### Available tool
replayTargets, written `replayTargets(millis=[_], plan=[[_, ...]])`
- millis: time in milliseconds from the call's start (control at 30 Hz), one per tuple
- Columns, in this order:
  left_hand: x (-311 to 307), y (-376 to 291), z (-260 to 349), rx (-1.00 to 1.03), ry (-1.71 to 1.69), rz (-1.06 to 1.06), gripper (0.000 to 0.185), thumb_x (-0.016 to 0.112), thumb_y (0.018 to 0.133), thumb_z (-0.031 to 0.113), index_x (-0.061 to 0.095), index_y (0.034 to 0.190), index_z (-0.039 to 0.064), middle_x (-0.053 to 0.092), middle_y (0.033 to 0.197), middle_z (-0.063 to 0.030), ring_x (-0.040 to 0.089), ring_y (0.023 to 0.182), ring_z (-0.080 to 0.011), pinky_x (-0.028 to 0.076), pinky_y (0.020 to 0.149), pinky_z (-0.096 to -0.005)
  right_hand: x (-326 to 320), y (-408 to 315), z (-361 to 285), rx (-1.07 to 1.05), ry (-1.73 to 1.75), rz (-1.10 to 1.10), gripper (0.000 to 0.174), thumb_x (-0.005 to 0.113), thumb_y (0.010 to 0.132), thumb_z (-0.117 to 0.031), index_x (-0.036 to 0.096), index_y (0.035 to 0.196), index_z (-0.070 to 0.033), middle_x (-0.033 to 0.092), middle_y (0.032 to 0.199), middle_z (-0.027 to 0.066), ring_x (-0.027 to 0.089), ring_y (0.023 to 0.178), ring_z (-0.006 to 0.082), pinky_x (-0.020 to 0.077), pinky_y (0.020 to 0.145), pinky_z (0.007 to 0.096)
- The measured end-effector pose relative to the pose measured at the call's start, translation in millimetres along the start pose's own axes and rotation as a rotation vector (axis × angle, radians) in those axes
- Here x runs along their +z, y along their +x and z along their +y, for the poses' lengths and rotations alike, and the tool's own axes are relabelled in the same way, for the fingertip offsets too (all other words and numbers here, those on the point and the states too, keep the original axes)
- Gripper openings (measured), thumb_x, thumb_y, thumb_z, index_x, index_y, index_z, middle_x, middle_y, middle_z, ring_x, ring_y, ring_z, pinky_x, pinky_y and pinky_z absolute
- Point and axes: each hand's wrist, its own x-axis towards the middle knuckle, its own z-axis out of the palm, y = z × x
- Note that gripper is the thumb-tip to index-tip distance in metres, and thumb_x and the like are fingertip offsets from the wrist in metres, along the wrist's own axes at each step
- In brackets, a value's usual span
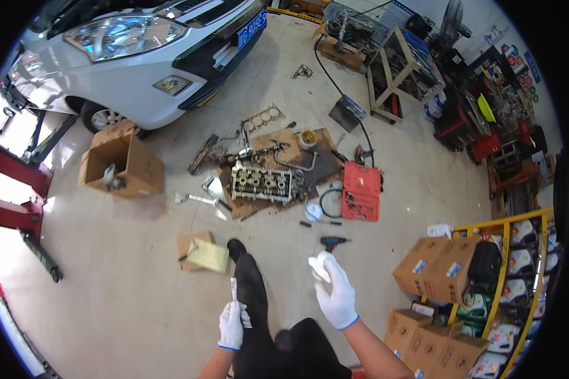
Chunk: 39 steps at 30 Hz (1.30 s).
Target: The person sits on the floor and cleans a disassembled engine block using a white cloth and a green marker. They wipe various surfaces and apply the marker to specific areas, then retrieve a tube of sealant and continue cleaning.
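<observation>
My left hand [232, 326], in a white knit glove, grips a slim white stick-like object [234, 288] that points up and away from me. Its exact kind is unclear. In my right hand [334, 296], gloved the same way, is what looks like a crumpled white cloth or paper [318, 266] between thumb and fingers. A cordless drill [332, 241] lies on the floor just beyond that hand. Farther off, an engine cylinder head [261, 184] rests on stained flattened cardboard [320, 142]. A camshaft [256, 155] lies behind it.
An open red tool case [360, 192], wrenches [197, 198], a head gasket [264, 117] and a tub [307, 139] surround the cylinder head. A yellowish box [207, 256] lies near my foot. A cardboard box [142, 166] stands by the white car [137, 80]; cartons [436, 267] and bottles line the right.
</observation>
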Motion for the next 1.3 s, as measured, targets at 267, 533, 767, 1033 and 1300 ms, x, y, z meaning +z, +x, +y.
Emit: replayTargets(millis=[267,533,767,1033,1300], plan=[[93,326,48,0.067,-0.191,0.042,0.036,0.051,0.117,0.040,0.061,0.107,0.007,0.055,0.072,-0.0002,0.052,0.057,-0.0109,0.048,0.053,-0.0278,276,188,334,0.112,-0.228,-0.316,0.042,0.062,0.096,-0.003,0.066,0.138,-0.011,0.068,0.136,0.0196,0.071,0.112,0.0443,0.0603,0.092,0.0524],[99,443,49,0.072,-0.042,-0.081,0.048,0.045,0.117,0.050,0.052,0.101,0.006,0.041,0.056,-0.0033,0.044,0.041,-0.0184,0.042,0.041,-0.0356,414,316,464,-0.304,-0.119,-0.450,0.022,0.070,0.087,-0.008,0.075,0.108,-0.010,0.074,0.115,0.0071,0.073,0.096,0.0340,0.0599,0.081,0.0460],[120,517,86,0.349,-0.160,-0.002,0.044,0.051,0.113,0.055,0.055,0.108,0.011,0.036,0.055,0.0073,0.033,0.042,-0.0096,0.028,0.040,-0.0277,426,388,469,-0.754,-0.358,-0.434,0.023,0.076,0.084,-0.015,0.076,0.107,-0.013,0.072,0.101,0.0008,0.068,0.069,0.0174,0.0529,0.060,0.0346],[133,554,97,0.441,-0.251,-0.274,0.048,0.032,0.119,0.052,0.044,0.100,0.010,0.025,0.046,0.0066,0.019,0.029,-0.0094,0.023,0.029,-0.0278,496,367,471,-0.592,-0.778,-0.459,0.024,0.067,0.088,-0.012,0.069,0.109,-0.001,0.073,0.104,0.0189,0.067,0.055,0.0202,0.0503,0.047,0.0376],[109,564,100,0.395,-0.202,-0.352,0.050,0.038,0.117,0.056,0.045,0.097,0.010,0.028,0.045,0.0057,0.025,0.029,-0.0102,0.031,0.030,-0.0275,504,361,464,-0.369,-0.667,-0.524,0.020,0.065,0.088,-0.012,0.063,0.107,-0.004,0.072,0.124,0.0209,0.071,0.057,0.0237,0.0563,0.052,0.0395]])
